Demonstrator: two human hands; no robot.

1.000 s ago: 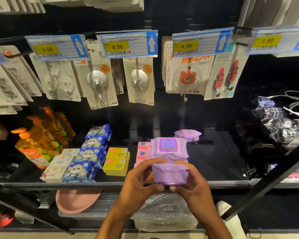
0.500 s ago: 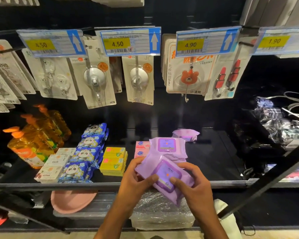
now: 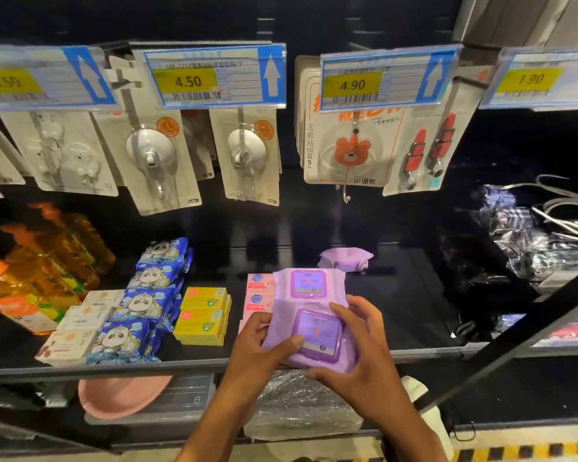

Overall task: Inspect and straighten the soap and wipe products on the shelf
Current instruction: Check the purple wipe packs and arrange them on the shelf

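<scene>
A purple wipes pack [image 3: 317, 335] with a plastic lid lies face up at the front edge of the black shelf [image 3: 414, 311]. My left hand [image 3: 264, 348] grips its left side, thumb on top. My right hand [image 3: 357, 355] holds its right side, fingers curled over the top edge. A second purple wipes pack [image 3: 307, 283] sits just behind it, and a third [image 3: 346, 258] lies farther back. Pink soap boxes [image 3: 259, 295] stand left of the packs, partly hidden.
Yellow soap boxes [image 3: 202, 315], blue panda packs [image 3: 147, 301], white soap boxes [image 3: 80, 325] and orange bottles [image 3: 37, 281] fill the shelf's left. Hook cards [image 3: 351, 145] and price tags [image 3: 214, 75] hang above. Wrapped goods [image 3: 541, 241] lie right. A pink basin [image 3: 121, 395] sits below.
The pack in my hands has turned from edge-on to lid up and moved back onto the shelf's front edge, squared up behind the second pack.
</scene>
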